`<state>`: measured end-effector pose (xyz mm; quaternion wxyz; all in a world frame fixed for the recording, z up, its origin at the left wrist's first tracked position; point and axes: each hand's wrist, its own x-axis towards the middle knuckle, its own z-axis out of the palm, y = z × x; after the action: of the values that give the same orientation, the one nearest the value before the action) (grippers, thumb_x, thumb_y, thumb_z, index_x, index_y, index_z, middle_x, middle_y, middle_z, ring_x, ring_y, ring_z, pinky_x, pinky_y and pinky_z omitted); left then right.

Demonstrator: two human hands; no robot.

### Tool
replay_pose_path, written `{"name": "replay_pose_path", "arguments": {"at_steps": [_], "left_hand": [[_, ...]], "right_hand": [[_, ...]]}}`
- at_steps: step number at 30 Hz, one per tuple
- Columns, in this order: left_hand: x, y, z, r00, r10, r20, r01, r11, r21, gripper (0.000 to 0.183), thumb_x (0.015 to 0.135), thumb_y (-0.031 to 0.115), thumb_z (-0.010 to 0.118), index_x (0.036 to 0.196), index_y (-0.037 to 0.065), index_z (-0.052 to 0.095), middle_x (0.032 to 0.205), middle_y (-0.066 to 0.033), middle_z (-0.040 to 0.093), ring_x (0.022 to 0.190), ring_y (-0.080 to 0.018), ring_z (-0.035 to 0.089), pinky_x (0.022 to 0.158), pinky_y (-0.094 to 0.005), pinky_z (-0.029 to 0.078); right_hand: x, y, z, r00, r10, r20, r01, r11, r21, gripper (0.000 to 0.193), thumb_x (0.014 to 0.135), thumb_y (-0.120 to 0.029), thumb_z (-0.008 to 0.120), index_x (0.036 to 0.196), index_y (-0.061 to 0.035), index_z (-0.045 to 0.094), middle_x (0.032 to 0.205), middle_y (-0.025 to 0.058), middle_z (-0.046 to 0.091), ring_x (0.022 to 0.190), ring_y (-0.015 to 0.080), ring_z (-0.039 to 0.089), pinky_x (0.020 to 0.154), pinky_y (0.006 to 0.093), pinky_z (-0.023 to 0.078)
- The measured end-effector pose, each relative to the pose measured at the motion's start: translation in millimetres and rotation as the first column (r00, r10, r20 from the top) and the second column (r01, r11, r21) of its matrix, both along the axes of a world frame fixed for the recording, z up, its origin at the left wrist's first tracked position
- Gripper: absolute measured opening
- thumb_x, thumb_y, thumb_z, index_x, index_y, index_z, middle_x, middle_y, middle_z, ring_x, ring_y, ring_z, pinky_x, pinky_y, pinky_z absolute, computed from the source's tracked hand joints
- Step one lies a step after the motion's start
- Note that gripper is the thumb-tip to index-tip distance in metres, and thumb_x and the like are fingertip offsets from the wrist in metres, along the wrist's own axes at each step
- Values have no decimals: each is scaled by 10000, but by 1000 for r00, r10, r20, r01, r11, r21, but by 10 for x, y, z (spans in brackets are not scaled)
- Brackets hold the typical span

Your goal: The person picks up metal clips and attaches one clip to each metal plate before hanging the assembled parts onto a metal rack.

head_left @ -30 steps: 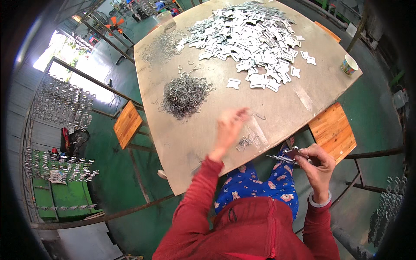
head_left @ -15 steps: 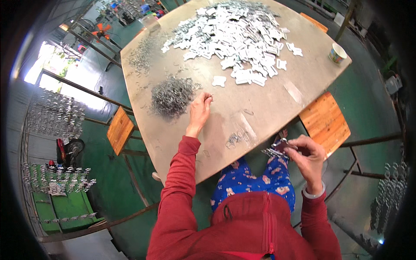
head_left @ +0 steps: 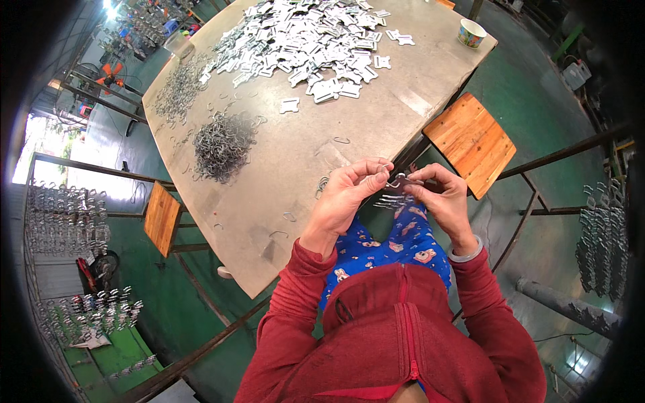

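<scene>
Left grip [head_left: 348, 196] pinches a wire hook [head_left: 394, 186]; right grip [head_left: 442, 200], at three o'clock, a plate [head_left: 404, 180]: likely light, stiff; hold edges.

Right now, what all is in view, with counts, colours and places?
table: one, tan, ahead
metal plates: many, silvery, table's far part
wire hooks: many, grey, mostly table's left
tub: one, clear, table's far left corner
cup: one, patterned, table's right corner
wooden stools: at least two, orange-brown, flanking table
fan: one, orange, far left
hanging metal parts: many, silvery, both sides
held metal pieces: several, silvery, centre
trousers: one, patterned blue, below centre
jacket: one, red, bottom
left hand, right hand: one each, bare, centre
</scene>
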<state>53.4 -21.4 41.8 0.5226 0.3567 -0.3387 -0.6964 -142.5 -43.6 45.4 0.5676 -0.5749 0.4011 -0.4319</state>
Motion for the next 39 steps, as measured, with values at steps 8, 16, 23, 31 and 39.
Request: {"name": "replay_pose_path", "arguments": {"at_steps": [8,16,23,31,39], "left_hand": [[-95,-6,-148,997,61,-49,-61,998,17,190,898,136,619,1043,13,619,997,-41,637,876,-115,588,830,-269,460],[-294,86,-57,979,189,81,-181,979,-98,98,921,109,578,998,49,583,1049,-88,644,943,-123,589,877,-280,460],[-336,96,25,915,289,282,-147,889,-435,86,890,-11,564,970,17,561,1027,-133,635,969,-190,595,851,-307,472],[-345,181,59,807,441,393,-175,814,-553,81,889,2,570,966,26,563,1018,-141,631,924,-208,599,792,-305,482],[-224,371,-30,879,370,302,-207,865,-457,121,900,-14,546,1011,33,537,1066,-157,603,1006,-214,556,852,-318,454]], "right_hand": [[-14,20,-96,999,-33,-8,32,996,-79,103,779,47,680,870,13,645,785,32,649,720,75,609,628,207,482],[-26,-73,-146,986,-75,-152,7,915,-404,134,722,76,690,821,-11,668,735,73,629,681,138,595,589,252,456],[-91,-1043,-252,975,86,-207,-50,983,174,381,933,-311,507,931,29,680,750,106,676,639,157,624,574,246,487],[1519,-2247,-992,499,-368,-785,-50,892,-450,563,715,-450,737,972,39,629,1042,200,558,1010,345,518,809,432,470],[1462,-2314,-1138,803,-100,-587,-151,919,-364,467,617,-172,792,948,21,525,951,191,567,916,403,531,784,415,469]]}}
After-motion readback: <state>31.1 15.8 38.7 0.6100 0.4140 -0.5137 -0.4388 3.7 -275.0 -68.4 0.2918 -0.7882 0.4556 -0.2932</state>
